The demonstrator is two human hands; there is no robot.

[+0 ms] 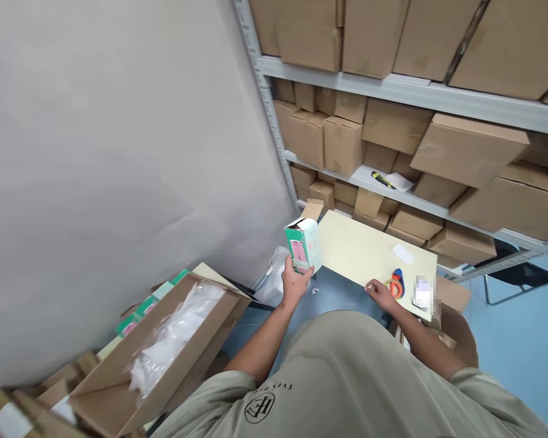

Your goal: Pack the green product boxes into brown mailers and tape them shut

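Observation:
My left hand (295, 281) is closed round the bottom of a small green, white and pink carton (304, 243), held upright at the near left corner of a pale yellow table (360, 252); its top flap stands open. My right hand (382, 294) rests at the table's near edge with its fingers curled, just left of an orange and blue tape dispenser (396, 283). Whether that hand holds anything is too small to make out.
Grey metal shelving (420, 94) packed with brown cardboard boxes fills the back right. A white label (403, 253) lies on the table. An open cardboard box (164, 350) with clear plastic bags sits at the lower left, beside a grey wall (119, 152).

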